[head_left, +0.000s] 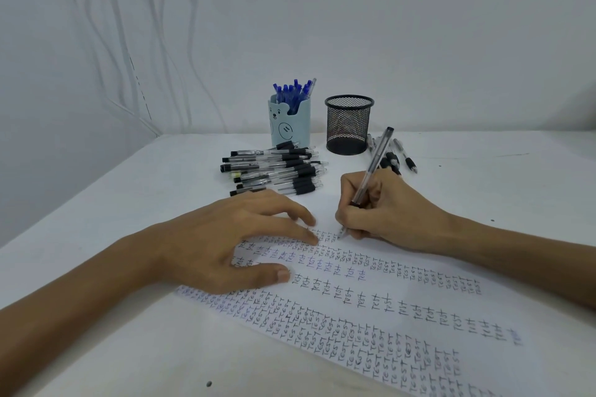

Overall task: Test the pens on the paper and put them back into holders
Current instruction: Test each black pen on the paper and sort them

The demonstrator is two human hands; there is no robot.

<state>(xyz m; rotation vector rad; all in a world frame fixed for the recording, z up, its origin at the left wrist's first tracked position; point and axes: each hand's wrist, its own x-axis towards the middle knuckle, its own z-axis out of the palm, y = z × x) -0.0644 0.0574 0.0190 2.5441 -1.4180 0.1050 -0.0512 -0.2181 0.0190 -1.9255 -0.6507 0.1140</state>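
- Right hand (380, 209) busy with what?
- Gripping a clear pen (371, 171), wrist resting on the sheet, tip touching the paper (419, 316) at the end of a "TEST" row. Left hand (225, 245) is relaxed, fingers spread, fingertips steadying the sheet.
- Much left?
- Plenty, I'd say. Blue pens (292, 92) stand in the bear holder (290, 126), but the mesh holder (349, 126) looks empty, and a pile of black-grip pens (277, 171) lies just before the holders.
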